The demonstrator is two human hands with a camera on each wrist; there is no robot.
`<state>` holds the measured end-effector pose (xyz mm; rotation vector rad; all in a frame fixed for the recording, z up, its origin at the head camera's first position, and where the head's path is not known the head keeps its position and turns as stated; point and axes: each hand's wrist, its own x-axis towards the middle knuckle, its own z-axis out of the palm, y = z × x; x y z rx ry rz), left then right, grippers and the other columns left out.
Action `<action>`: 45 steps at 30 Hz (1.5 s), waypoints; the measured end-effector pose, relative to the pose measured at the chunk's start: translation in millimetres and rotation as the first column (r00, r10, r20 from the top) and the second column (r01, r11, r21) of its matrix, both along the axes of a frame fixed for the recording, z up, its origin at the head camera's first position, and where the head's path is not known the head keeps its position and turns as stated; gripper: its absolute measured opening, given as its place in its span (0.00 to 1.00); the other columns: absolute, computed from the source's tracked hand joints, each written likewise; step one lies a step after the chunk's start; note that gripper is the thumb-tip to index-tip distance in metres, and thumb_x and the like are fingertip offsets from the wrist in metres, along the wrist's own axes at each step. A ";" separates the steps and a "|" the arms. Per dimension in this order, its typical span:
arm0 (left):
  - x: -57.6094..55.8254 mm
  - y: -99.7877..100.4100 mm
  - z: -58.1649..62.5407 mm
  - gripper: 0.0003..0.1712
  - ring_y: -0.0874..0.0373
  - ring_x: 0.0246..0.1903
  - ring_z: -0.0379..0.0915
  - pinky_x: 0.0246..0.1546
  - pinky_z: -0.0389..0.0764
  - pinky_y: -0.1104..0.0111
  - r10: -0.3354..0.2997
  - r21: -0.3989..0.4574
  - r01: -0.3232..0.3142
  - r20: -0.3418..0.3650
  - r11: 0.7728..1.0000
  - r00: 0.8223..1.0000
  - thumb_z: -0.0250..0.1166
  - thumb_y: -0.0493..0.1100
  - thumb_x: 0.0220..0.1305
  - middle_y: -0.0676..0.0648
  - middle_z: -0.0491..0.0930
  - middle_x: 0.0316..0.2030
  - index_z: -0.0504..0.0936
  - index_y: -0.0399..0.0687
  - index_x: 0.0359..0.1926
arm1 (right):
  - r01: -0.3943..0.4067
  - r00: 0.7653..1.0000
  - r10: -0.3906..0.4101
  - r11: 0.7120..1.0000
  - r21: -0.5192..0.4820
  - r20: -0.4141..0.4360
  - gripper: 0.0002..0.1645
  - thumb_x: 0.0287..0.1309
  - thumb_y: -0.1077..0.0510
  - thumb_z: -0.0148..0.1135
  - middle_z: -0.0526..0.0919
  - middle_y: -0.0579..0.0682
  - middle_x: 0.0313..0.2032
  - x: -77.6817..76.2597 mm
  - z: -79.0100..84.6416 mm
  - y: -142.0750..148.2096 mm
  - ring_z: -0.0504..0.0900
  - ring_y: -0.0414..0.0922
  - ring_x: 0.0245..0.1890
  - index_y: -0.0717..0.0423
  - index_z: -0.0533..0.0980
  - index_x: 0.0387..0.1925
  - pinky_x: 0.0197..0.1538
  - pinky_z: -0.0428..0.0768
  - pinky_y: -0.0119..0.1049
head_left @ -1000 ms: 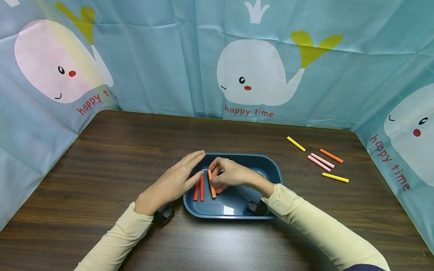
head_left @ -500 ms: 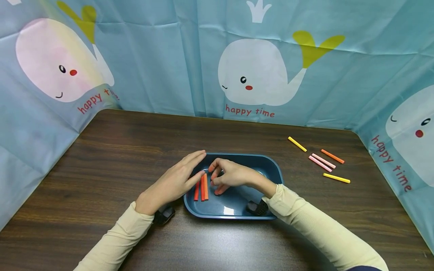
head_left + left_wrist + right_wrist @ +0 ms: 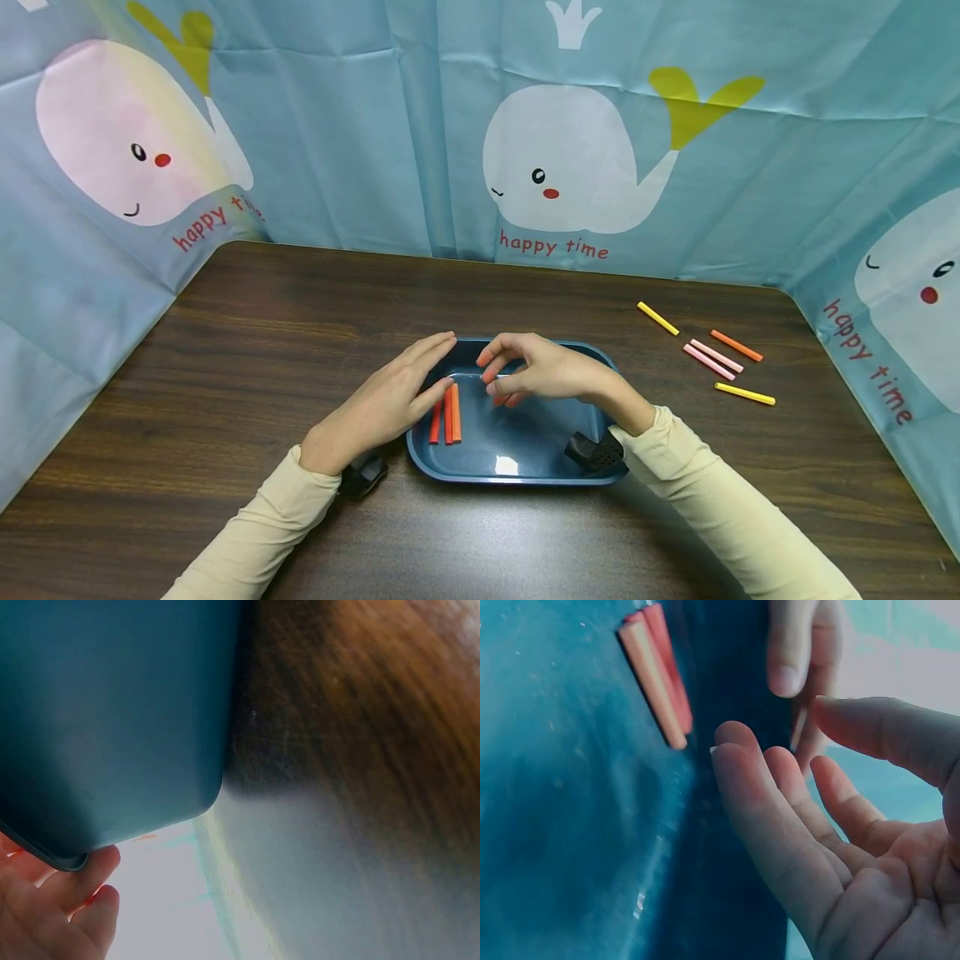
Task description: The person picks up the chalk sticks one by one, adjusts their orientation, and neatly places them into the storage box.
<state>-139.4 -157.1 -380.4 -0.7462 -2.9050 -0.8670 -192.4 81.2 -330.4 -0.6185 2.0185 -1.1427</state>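
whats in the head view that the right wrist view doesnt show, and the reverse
Only the head view shows two slim yellow sticks, two slim pink sticks and a loose orange stick on the dark brown wood-grain table, plus the cream fabric sleeves.

Only the right wrist view shows the palm side of the bare right hand.

Both show the glossy dark blue tray, a light orange stick beside a slim red stick inside it, and the left hand, partly cut off in the wrist view.
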 end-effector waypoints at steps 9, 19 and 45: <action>-0.4 1.1 -0.2 0.34 0.46 0.71 0.61 0.68 0.69 0.49 0.002 0.000 -0.002 -0.013 1.000 1.000 0.60 0.47 0.72 0.41 0.60 0.74 0.63 0.39 0.73 | 0.045 0.996 -0.049 0.998 -0.052 -0.078 0.23 0.64 0.63 0.62 0.79 0.67 0.52 -0.4 11.5 23.3 0.85 0.60 0.46 0.64 0.70 0.58 0.48 0.86 0.44; 0.7 0.5 -0.1 0.35 0.46 0.71 0.62 0.67 0.70 0.50 -0.007 -0.013 0.007 -0.032 1.000 0.999 0.61 0.47 0.71 0.41 0.61 0.74 0.63 0.39 0.73 | 0.110 0.977 -0.130 0.986 -0.124 -0.168 0.21 0.64 0.66 0.60 0.79 0.66 0.49 -3.5 8.2 49.4 0.87 0.56 0.45 0.66 0.70 0.58 0.49 0.85 0.45; 0.0 0.5 -2.2 0.35 0.46 0.72 0.61 0.68 0.69 0.49 -0.006 0.001 0.006 -0.029 1.000 1.000 0.61 0.47 0.71 0.41 0.60 0.74 0.63 0.41 0.73 | 0.299 0.907 -0.313 0.950 -0.094 -0.282 0.22 0.65 0.61 0.62 0.78 0.64 0.52 0.9 9.0 123.1 0.86 0.42 0.44 0.62 0.70 0.59 0.48 0.85 0.36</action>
